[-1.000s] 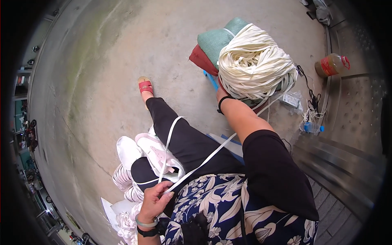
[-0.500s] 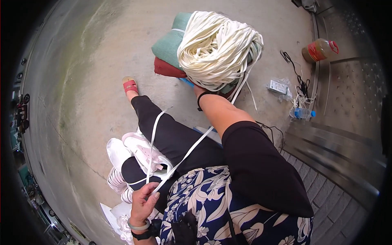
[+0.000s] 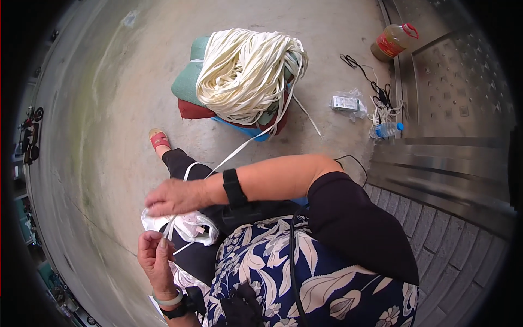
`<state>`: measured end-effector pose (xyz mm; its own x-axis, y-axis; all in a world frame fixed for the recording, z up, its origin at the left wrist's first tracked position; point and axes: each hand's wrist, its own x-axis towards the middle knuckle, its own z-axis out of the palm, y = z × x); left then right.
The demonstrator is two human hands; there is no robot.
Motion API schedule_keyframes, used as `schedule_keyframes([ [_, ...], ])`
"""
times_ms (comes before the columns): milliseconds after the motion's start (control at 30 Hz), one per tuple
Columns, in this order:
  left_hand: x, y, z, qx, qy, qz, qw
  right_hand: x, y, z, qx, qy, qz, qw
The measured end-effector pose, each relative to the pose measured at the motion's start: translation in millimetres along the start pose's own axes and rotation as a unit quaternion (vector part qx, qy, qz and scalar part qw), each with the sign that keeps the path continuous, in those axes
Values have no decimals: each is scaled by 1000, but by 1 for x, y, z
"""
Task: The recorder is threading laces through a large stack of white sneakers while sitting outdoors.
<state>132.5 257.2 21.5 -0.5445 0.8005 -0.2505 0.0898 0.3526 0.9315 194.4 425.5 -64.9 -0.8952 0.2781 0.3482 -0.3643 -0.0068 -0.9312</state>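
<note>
My left hand [image 3: 155, 255] is at the lower left with thumb and fingers pinched on a flat white shoelace [image 3: 170, 226]. Just above it my right hand [image 3: 177, 197] reaches across from the right, fingers bent down and smeared by motion; whether it grips the lace cannot be made out. A white-and-pink sneaker [image 3: 195, 228] lies on my lap beside both hands, partly hidden by the right one. From the hands' area a long strand [image 3: 235, 151] runs up to a big heap of cream-white laces [image 3: 245, 76].
The heap rests on green and dark red cloth bundles [image 3: 190, 82] over a blue support [image 3: 256, 133]. To the right are a small box in plastic [image 3: 346, 103], a blue-capped bottle [image 3: 388, 129], black cables [image 3: 376, 90] and a large red-handled jug [image 3: 390, 43] by a metal door [image 3: 447, 98].
My right hand has left the lace heap and come down left, close to my left hand. The left hand has moved a little left. The view has shifted, too.
</note>
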Motion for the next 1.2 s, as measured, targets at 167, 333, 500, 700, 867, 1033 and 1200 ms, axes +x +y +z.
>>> schedule_keyframes([
  [167,-1,17,3,3,26,63,998,-37,-40,0,90,-174,130,972],
  [333,-8,17,-39,84,-45,34,995,-50,-43,-71,-138,-17,4,990],
  [500,-49,17,-90,168,-39,-16,985,-68,-102,-132,-142,15,170,975],
  [700,-52,-32,-107,87,-123,-93,984,-138,-81,-190,-87,345,302,884],
  [867,-47,-63,-106,32,-149,-68,986,-207,17,-258,-484,381,284,735],
  [1033,-33,-83,-74,15,-129,-70,989,-98,-4,-122,-594,168,27,786],
  [1200,-11,-75,-45,86,-132,25,987,-32,-16,24,-243,-140,34,959],
])
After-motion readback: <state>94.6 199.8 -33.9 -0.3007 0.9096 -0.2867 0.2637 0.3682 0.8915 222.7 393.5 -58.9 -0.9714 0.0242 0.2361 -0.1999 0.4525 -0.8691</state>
